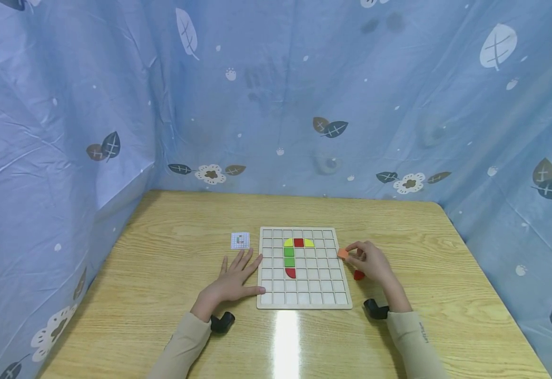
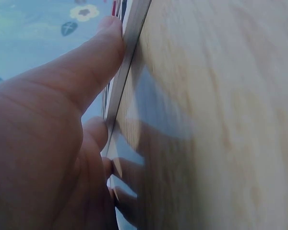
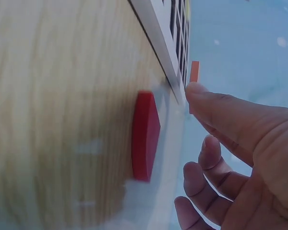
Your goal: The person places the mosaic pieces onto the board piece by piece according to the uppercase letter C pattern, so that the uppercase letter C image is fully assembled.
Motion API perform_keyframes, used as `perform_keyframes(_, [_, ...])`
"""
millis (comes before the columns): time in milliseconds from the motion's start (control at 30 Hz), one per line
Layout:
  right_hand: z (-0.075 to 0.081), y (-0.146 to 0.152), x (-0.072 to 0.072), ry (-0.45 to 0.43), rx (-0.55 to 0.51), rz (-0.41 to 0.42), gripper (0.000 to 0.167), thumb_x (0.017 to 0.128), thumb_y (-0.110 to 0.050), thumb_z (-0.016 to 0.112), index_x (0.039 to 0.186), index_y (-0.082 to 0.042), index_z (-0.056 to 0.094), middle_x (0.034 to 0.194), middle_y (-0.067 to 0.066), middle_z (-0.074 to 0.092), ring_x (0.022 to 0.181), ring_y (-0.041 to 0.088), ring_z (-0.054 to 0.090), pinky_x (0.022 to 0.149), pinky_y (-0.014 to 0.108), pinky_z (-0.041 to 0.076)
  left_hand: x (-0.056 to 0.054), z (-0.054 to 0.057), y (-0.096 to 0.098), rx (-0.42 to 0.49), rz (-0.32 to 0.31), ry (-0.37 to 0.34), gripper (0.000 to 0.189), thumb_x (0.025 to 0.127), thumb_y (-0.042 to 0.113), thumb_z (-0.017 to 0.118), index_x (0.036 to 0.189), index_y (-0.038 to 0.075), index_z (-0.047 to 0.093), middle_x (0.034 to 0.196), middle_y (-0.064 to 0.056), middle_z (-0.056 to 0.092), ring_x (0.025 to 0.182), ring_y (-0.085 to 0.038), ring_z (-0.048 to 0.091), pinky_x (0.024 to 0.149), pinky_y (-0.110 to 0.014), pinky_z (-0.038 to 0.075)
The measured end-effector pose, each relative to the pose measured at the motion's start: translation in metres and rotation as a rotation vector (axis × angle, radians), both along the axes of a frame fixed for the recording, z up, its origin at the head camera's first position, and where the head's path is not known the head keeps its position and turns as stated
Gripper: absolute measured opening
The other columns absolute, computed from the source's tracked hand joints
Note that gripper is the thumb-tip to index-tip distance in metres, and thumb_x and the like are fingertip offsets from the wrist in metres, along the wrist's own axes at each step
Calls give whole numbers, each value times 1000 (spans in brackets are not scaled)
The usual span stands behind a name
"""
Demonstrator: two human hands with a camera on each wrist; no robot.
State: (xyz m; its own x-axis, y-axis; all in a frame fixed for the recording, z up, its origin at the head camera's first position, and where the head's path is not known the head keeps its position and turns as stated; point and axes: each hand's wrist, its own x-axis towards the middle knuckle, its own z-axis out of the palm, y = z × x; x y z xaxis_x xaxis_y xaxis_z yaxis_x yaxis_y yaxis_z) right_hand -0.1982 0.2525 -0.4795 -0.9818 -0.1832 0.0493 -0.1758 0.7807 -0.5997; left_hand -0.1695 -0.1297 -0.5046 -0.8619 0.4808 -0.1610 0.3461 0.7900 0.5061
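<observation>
A pale wooden grid board (image 1: 304,301) lies on the table, bearing flat tiles: two yellow curved ones, a red square (image 1: 298,242), two green squares (image 1: 289,257) and a red quarter-round (image 1: 291,272). My left hand (image 1: 233,281) is spread beside the board, its thumb on the left edge and fingers near the rim. Between thumb and finger, my right hand (image 1: 372,261) pinches an orange tile (image 1: 343,253) at the board's right edge. In the right wrist view that tile is seen edge-on, above the table. Beneath the right hand lies a loose red curved tile (image 3: 146,136).
A small printed pattern card (image 1: 240,240) lies left of the board's upper corner. Black wrist cameras (image 1: 223,322) sit at both wrists. Behind the wooden table (image 1: 186,216) hangs a blue patterned curtain (image 1: 276,95), which also runs along both sides.
</observation>
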Motion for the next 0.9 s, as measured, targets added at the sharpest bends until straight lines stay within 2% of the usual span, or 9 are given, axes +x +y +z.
perform_keyframes(200, [-3, -11, 2, 7, 6, 35, 22, 84, -16, 69, 105, -7, 66, 81, 7, 51, 65, 15, 45, 56, 28, 38, 0, -1, -1, -2, -6, 2, 86, 83, 61, 54, 150, 24, 15, 157, -6, 5, 143, -30, -4, 107, -61, -10])
perform_keyframes(500, [-5, -31, 8, 34, 30, 44, 22, 81, -17, 72, 101, -11, 67, 78, 4, 52, 66, 13, 44, 56, 26, 37, 1, 3, 0, 3, -11, 4, 85, 83, 59, 56, 150, 23, 18, 156, -9, 6, 143, -32, -1, 108, -62, -8])
perform_keyframes(700, [-2, -44, 11, 62, 40, 75, 20, 79, -15, 73, 99, -11, 68, 76, 2, 51, 65, 12, 43, 55, 24, 35, 2, 5, 0, 9, -6, -8, 86, 83, 60, 55, 150, 24, 15, 157, -8, 5, 143, -31, -3, 108, -61, -10])
perform_keyframes(900, [1, -56, 12, 52, 33, 111, 19, 80, -16, 73, 98, -13, 68, 78, 3, 52, 66, 12, 44, 57, 24, 36, 2, 4, 1, 13, -4, -9, 85, 83, 59, 55, 150, 23, 16, 157, -8, 4, 143, -32, -4, 107, -61, -10])
